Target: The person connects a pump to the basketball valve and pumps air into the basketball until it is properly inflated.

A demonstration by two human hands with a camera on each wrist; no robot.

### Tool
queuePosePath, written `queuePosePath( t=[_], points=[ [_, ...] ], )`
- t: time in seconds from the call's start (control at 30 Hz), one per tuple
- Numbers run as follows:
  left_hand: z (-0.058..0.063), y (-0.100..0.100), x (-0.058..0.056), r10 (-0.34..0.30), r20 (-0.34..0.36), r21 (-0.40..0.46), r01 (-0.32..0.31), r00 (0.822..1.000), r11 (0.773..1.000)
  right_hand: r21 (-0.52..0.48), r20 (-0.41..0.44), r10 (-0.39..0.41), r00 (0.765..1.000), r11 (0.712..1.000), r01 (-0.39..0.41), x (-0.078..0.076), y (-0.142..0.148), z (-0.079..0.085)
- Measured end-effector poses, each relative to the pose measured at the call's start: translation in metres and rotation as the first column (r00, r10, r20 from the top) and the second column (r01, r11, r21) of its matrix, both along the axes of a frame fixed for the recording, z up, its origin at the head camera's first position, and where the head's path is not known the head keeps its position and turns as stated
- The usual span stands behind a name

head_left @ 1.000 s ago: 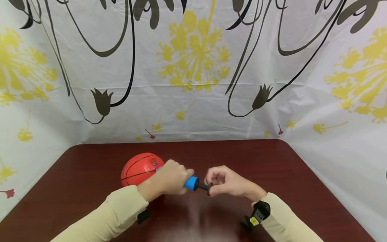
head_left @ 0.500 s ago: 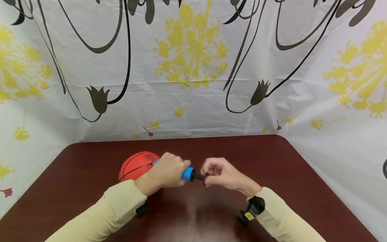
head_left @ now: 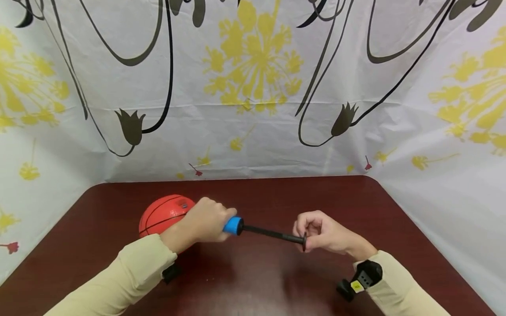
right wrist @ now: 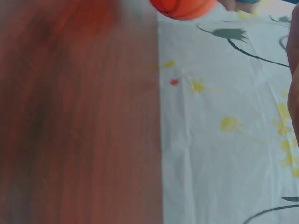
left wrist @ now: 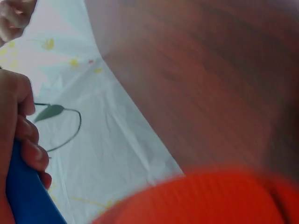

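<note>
A blue hand pump [head_left: 232, 225] lies almost level across the middle of the head view. My left hand [head_left: 205, 221] grips its barrel, fingers wrapped round it; the left wrist view shows the blue barrel [left wrist: 29, 191] under those fingers. Its black rod [head_left: 272, 234] is drawn far out to the right. At the rod's end, my right hand [head_left: 326, 232] pinches the flat black handle [head_left: 304, 241] between thumb and fingers. Behind my left hand sits a red-orange basketball [head_left: 164, 215], partly covered by that hand. The pump's ball end is hidden there.
A dark reddish-brown table [head_left: 253, 281] with rounded far corners lies under both hands. White cloth [head_left: 253, 145] printed with yellow and grey flowers hangs behind the table and along both sides. Each wrist wears a black strapped camera [head_left: 365, 276].
My right hand has moved right with the handle, drawing the rod far out of the barrel. My left hand and the ball have shifted a little to the left.
</note>
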State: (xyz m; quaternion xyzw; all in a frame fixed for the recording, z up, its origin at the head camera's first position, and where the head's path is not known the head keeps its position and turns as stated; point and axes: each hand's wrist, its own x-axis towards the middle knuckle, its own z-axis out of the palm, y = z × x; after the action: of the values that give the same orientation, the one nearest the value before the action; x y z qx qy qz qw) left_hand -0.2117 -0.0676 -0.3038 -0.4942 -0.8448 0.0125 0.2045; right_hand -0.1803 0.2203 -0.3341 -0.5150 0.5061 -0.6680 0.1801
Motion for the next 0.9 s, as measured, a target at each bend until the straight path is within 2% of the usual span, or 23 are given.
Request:
queuePosePath(
  t=[0.1,0.27,0.37,0.5,0.63,0.73,0.8,0.9],
  points=[
    [0.001,0.005,0.002,0.021,0.005,-0.011,-0.021,1.000,1.000,0.041,0.007,-0.068,0.998,0.997,0.068,-0.002,-0.008,0.000],
    [0.006,0.023,0.005,0.043,0.002,-0.015,-0.043,0.999,0.999,0.097,-0.030,-0.202,0.979,0.974,0.204,-0.010,-0.039,0.001],
    [0.006,0.025,0.007,0.038,0.007,-0.024,-0.038,0.999,0.999,0.122,-0.046,-0.223,0.974,0.966,0.227,-0.011,-0.048,0.002],
    [0.005,0.022,0.005,0.000,0.014,-0.035,0.000,1.000,0.999,0.143,-0.003,-0.200,0.980,0.970,0.199,-0.007,-0.038,0.005],
    [0.005,0.011,0.000,0.000,-0.015,-0.002,0.000,1.000,1.000,0.033,0.030,-0.066,0.997,0.997,0.065,-0.004,-0.014,0.008],
    [0.004,0.004,-0.003,0.030,-0.023,0.007,-0.030,0.999,1.000,-0.032,0.018,0.037,0.999,0.999,-0.037,-0.004,-0.003,0.007],
    [0.005,0.005,-0.003,0.053,-0.014,-0.002,-0.053,0.999,0.999,-0.029,0.001,0.028,1.000,0.999,-0.028,-0.006,-0.005,0.006],
    [0.006,0.014,-0.002,0.073,0.010,-0.017,-0.073,0.997,0.997,0.026,-0.033,-0.099,0.995,0.995,0.100,-0.009,-0.018,0.006]
  ],
)
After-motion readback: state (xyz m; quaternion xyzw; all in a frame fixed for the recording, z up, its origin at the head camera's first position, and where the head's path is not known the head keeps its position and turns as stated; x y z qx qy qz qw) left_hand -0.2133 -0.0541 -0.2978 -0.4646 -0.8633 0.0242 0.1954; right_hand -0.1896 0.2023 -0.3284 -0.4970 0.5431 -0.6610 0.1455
